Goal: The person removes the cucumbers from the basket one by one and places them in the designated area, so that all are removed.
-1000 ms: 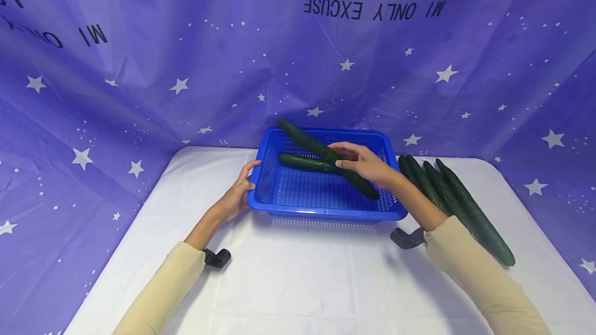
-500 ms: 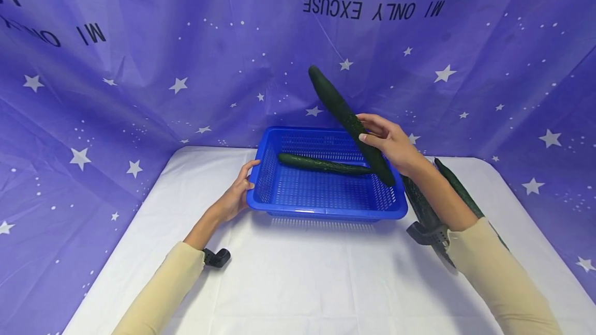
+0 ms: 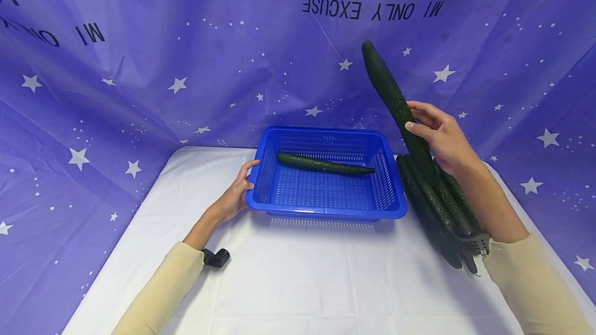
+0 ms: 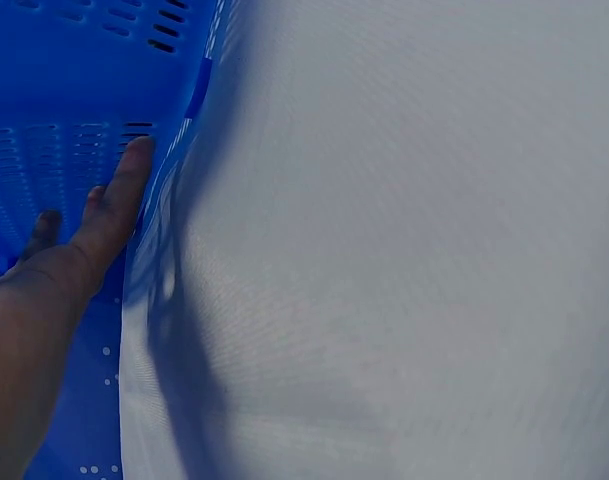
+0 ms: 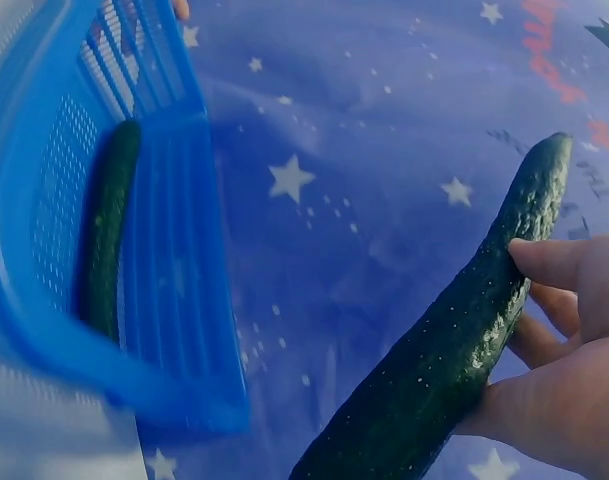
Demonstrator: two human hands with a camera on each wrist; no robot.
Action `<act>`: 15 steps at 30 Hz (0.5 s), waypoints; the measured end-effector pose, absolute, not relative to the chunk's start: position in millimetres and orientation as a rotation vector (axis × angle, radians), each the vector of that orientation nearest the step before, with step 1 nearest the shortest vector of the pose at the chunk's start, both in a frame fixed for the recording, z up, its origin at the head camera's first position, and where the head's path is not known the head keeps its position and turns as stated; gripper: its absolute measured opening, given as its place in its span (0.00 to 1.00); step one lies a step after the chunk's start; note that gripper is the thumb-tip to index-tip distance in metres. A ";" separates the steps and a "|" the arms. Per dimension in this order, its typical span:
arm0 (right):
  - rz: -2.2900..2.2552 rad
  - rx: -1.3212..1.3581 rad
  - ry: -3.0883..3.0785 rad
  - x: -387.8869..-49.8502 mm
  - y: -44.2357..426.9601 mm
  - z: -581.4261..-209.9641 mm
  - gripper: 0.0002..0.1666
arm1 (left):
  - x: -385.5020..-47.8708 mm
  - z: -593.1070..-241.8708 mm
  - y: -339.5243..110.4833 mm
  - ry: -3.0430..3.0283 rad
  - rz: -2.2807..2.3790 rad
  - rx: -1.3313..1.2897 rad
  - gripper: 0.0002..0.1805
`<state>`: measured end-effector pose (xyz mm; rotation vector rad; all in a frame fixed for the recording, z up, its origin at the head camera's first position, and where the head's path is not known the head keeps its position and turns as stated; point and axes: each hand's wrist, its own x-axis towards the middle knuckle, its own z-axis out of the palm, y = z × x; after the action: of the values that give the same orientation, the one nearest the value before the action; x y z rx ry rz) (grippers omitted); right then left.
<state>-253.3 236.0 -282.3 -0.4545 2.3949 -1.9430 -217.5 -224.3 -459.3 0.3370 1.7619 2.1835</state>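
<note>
A long dark green cucumber [image 3: 385,84] is pinched in my right hand [image 3: 444,138], thumb on one side and fingers on the other. It tilts steeply, its upper end against the backdrop and its lower end over the cucumbers at the right. The right wrist view shows this cucumber [image 5: 424,360] in the fingers, apart from the basket. My left hand [image 3: 233,196] grips the left rim of a blue perforated plastic basket [image 3: 326,212]. One cucumber [image 3: 321,164] lies crosswise inside it. In the left wrist view, the left hand [image 4: 74,260] touches the basket wall.
Several cucumbers [image 3: 421,195] lie side by side on the white tablecloth [image 3: 298,278], just right of the basket; my right forearm partly hides them. A purple star-printed backdrop [image 3: 223,50] rises behind the table.
My right hand has lifted the held cucumber up out of the basket and carried it right, above the other cucumbers, turning it steeper. The left hand and basket have stayed in place.
</note>
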 end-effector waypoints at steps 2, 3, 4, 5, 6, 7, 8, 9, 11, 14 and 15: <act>-2.044 -0.451 2.322 -250.9 247.8 -283.2 0.28 | -217.1 -459.1 -224.2 1.762 2.184 0.338 0.39; -2.097 -0.454 2.284 -249.8 253.6 -283.8 0.27 | -216.8 -459.0 -224.2 1.764 2.184 0.339 0.39; -2.151 -0.456 2.244 -248.8 259.3 -284.5 0.26 | -216.6 -458.8 -224.2 1.765 2.184 0.338 0.39; -2.179 -0.459 2.229 -247.5 265.6 -285.2 0.26 | -216.5 -458.6 -224.2 1.768 2.181 0.337 0.39; -2.196 -0.458 2.223 -246.2 271.9 -285.9 0.25 | -216.4 -458.3 -224.0 1.770 2.179 0.336 0.39; -2.208 -0.451 2.222 -244.7 278.3 -286.5 0.25 | -216.4 -458.1 -223.9 1.772 2.178 0.333 0.40; -2.207 -0.441 2.230 -242.9 284.9 -287.0 0.25 | -216.4 -458.0 -223.8 1.772 2.177 0.331 0.40; -2.205 -0.429 2.241 -241.5 291.5 -287.6 0.26 | -216.4 -457.8 -223.7 1.774 2.176 0.329 0.40; -2.203 -0.400 2.260 -238.5 304.5 -289.3 0.26 | -216.4 -457.8 -223.2 1.772 2.176 0.324 0.40; -2.198 -0.363 2.277 -234.3 323.8 -293.8 0.26 | -216.3 -458.0 -223.1 1.776 2.177 0.320 0.40; -2.208 -0.352 2.275 -233.5 329.5 -296.0 0.26 | -216.2 -458.0 -223.0 1.778 2.178 0.318 0.40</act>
<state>-233.5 329.5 -296.0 -0.3520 2.2750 -2.2079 -216.2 -223.0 -458.0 0.3182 1.7778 2.1783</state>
